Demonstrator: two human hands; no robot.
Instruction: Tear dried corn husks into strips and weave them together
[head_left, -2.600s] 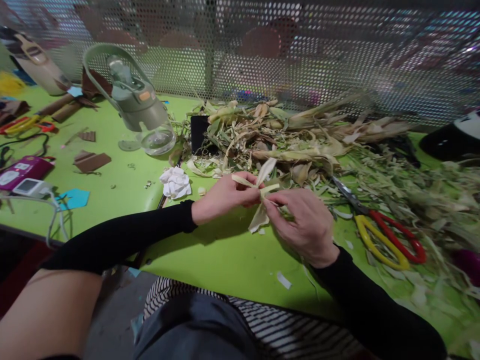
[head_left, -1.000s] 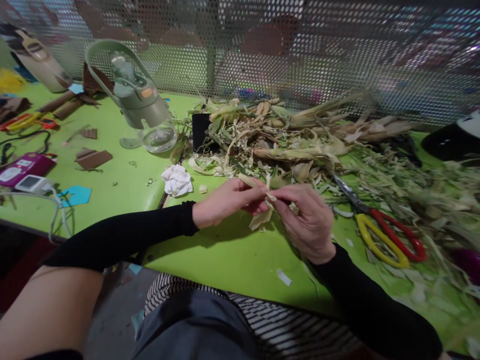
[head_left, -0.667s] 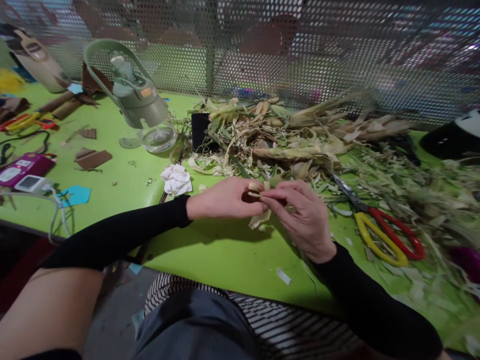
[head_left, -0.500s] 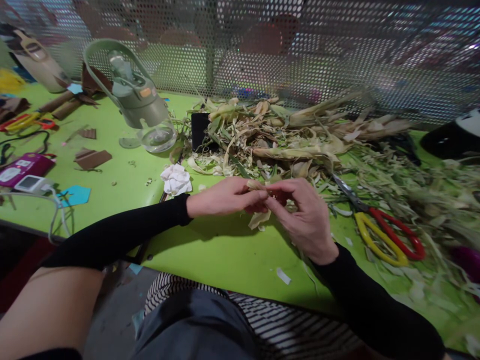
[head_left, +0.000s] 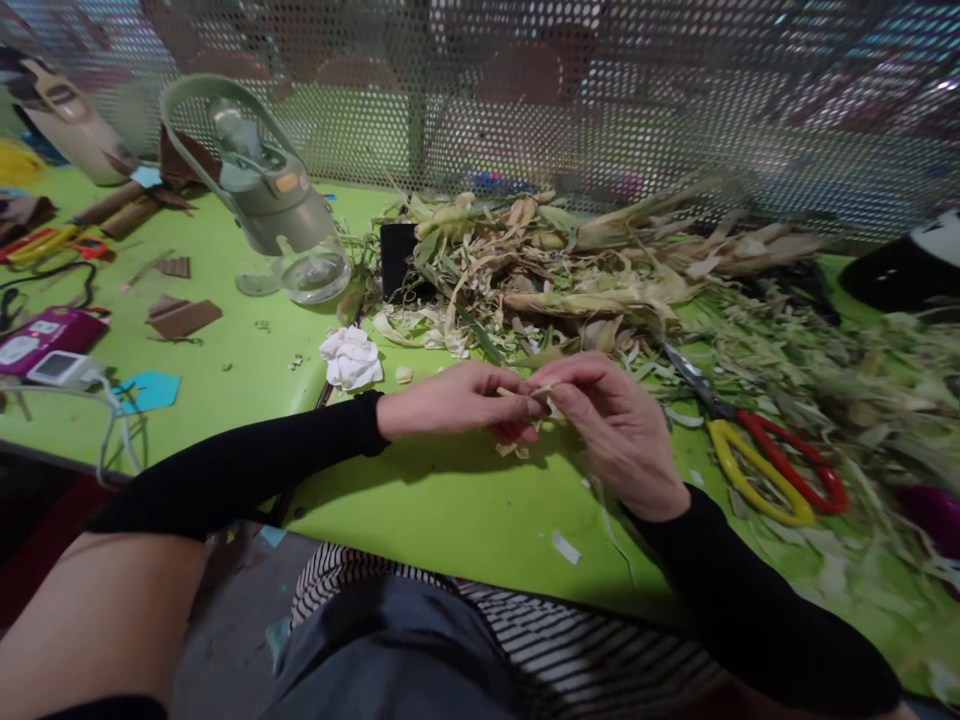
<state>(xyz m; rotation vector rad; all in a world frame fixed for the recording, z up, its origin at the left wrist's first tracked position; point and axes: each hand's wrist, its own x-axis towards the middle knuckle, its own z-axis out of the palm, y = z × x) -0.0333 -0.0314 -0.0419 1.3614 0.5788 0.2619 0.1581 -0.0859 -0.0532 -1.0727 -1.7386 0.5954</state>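
Both my hands meet low over the green table (head_left: 442,530), fingertips close together. A small pale piece of corn husk (head_left: 546,393) is pinched between them. My left hand (head_left: 469,402) is closed on it, thumb on top, with a curled scrap end hanging below the fingers. My right hand (head_left: 619,430) pinches the same husk between thumb and forefinger. The fingers hide most of the piece. Just behind the hands lies a heap of dry corn husks (head_left: 555,260). To the right rest scissors (head_left: 757,440) with one yellow and one red handle.
A green-lidded water bottle (head_left: 274,195) stands at back left, beyond a crumpled white tissue (head_left: 351,358). Shredded husk strips (head_left: 810,350) spread over the right side. A purple device (head_left: 52,340) with a cable lies at far left. A perforated metal screen (head_left: 480,110) closes the back.
My fingers have shifted on the husk; the right thumb and forefinger are pressed closer together. The flap that hung below the hands now shows less. The things on the table stay put.
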